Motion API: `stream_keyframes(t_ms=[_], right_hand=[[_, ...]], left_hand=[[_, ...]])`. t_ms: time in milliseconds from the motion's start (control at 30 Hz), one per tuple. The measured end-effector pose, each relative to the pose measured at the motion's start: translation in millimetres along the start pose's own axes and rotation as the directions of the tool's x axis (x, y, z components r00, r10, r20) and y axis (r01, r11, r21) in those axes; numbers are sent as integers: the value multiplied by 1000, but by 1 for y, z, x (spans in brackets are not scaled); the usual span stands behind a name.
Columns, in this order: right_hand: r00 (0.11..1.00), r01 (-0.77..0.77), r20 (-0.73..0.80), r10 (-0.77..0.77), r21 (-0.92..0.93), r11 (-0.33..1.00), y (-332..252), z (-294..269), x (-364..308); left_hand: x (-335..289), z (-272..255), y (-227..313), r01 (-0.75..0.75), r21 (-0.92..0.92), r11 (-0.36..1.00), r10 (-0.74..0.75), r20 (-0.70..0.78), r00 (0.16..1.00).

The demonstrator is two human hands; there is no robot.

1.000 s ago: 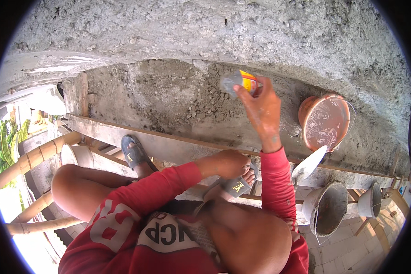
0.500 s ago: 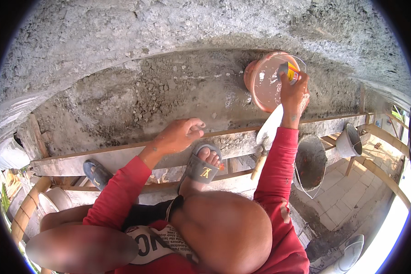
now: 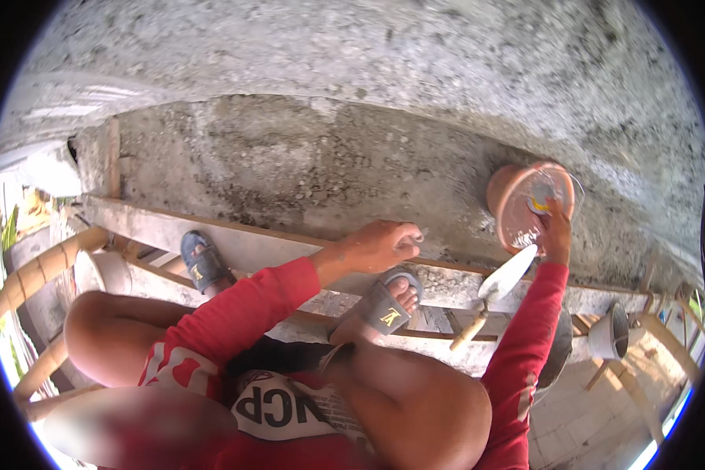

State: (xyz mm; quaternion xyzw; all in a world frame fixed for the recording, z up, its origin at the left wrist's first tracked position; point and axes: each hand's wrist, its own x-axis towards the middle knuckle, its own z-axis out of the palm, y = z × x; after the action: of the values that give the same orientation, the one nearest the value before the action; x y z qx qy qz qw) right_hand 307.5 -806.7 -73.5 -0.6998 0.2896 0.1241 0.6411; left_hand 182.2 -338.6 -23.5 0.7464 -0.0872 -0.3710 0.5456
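Observation:
My right hand [image 3: 556, 235] reaches into an orange bucket [image 3: 511, 188] of cloudy water, at the right of the cement-covered ledge. Its fingers are closed on a small grey-and-yellow object [image 3: 537, 206], partly under the water; its exact kind is unclear. My left hand [image 3: 380, 244] hovers over the ledge's wooden edge board, fingers curled in and nothing visible in them. A trowel [image 3: 509, 274] with a pale blade and wooden handle lies across the board, just left of my right forearm.
A rough grey cement wall [image 3: 415, 55] rises behind the ledge [image 3: 290, 157]. My sandalled feet stand near the edge board [image 3: 211, 231]. At the lower right are a dark bucket [image 3: 558, 352] and a smaller pale bucket [image 3: 607, 333]. Bamboo poles [image 3: 47, 274] run at the left.
My right hand has lowered the grey-and-yellow object into the bucket's water. The whole view has shifted, so the bucket and trowel appear farther right and lower. My left hand remains curled.

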Motion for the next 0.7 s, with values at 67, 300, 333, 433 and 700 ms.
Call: stream_keyframes(t_ms=[67,300,333,433,700], right_hand=[[987,163,36,-159,-205,965,-23,16,-24],[969,241,41,-243,-373,896,-113,213,-132],[936,340,99,-338,-499,797,-116,251,-147],[714,642,275,-644,-625,444,-117,341,-184],[635,660,33,-772,-544,519,-123,276,-174]], left_hand=[[-1,4,-8,-16,12,1000,16,-50,999],[-4,32,-25,89,34,995,-88,-17,996],[-7,35,-27,92,47,995,-91,-35,995],[-15,39,-30,83,67,994,-76,-104,992],[-30,-7,34,131,122,984,-133,5,991]])
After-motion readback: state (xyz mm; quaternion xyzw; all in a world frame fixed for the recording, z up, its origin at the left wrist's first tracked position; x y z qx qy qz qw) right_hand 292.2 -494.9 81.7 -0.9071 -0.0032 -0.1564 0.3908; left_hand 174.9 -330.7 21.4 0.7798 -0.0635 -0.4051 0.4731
